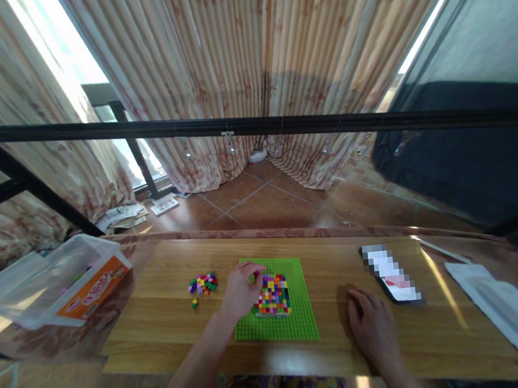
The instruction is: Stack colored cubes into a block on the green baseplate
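Note:
My left hand [240,290] reaches over the green studded baseplate [302,300], thumb and fingertips pinched at the upper left corner of a square of many-coloured small bricks [275,296]. Whatever sits between those fingertips is too small and covered to make out. Left of the baseplate lies a pile of loose small bricks [202,282], with a few more bricks [195,303] just in front of it. On the wooden table to the right rests my right hand [373,325], holding nothing, its fingers loosely bent and apart from the baseplate.
A phone [393,273] lies beyond my right hand, its screen blurred. White paper-like sheets [507,310] are at the far right. A clear plastic box [87,280] with an orange label stands left of the table [162,334]. A black metal bar [251,124] crosses ahead, before curtains.

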`<state>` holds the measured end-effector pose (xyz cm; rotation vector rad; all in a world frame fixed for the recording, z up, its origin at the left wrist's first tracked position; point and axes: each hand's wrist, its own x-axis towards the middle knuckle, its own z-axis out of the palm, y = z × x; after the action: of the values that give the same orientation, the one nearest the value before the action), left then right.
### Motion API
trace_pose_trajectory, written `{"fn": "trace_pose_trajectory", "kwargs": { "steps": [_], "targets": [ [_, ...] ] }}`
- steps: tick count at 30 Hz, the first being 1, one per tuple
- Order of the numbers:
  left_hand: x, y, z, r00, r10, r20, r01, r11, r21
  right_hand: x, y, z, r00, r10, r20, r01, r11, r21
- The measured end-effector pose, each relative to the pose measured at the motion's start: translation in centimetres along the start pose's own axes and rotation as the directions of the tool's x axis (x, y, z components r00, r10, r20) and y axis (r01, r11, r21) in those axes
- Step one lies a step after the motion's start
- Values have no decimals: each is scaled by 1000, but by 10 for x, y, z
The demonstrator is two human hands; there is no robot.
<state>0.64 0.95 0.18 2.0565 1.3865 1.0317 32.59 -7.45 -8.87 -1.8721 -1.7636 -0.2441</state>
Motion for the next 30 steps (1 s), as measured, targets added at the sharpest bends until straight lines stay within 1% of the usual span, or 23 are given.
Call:
{"fn": "trace_pose_trajectory", "kwargs": {
  "steps": [3, 6, 10, 17, 24, 30],
  "targets": [
    [-4, -5, 2, 999, -45, -30, 40, 987, -154, 0, 0, -1, 1000, -5, 4, 5, 1000, 2],
    [-9, -10, 5, 993, -106, -55, 85, 951, -298, 0, 0, -1, 1000, -2, 13, 2, 1000, 5],
    [-13, -15, 7, 986, -162, -48, 129, 907, -401, 0, -1, -2, 1000, 10, 12, -10, 1000, 3],
    [-12, -12, 8, 974, -222, -44, 180, 878, -444, 0, -1, -2, 1000, 0, 15, 0, 1000, 8],
    [-14, -6, 10, 979, -193, -71, 150, 907, -393, 1, 1, -1, 1000, -6, 6, 6, 1000, 20],
    [-15, -2, 10, 979, -189, -72, 155, 930, -333, 1, 0, -1, 1000, -9, 0, 9, 1000, 12]
  ]
}}
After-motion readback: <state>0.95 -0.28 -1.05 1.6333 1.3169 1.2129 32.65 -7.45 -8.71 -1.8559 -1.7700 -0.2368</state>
